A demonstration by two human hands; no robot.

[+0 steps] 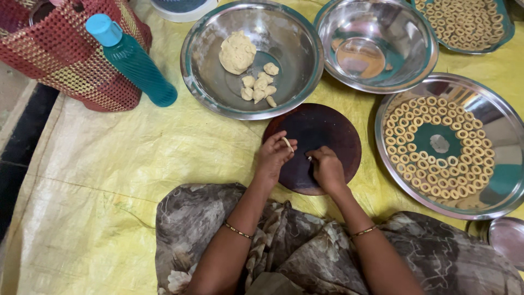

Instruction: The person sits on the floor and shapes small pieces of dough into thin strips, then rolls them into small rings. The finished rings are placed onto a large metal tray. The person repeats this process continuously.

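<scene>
Left hand (274, 154) pinches a dough strip (287, 143) over the board (322, 131); right hand (326, 168) nips a bit (rings tray (494, 117) close right for reach)

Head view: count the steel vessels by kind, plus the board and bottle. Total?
Steel bowls: 2, one with dough, one empty
Steel plates with dough rings: 2, near, far
Round dark board, under the left hand and right hand: 1
Teal bottle: 1
Total: 6
</scene>
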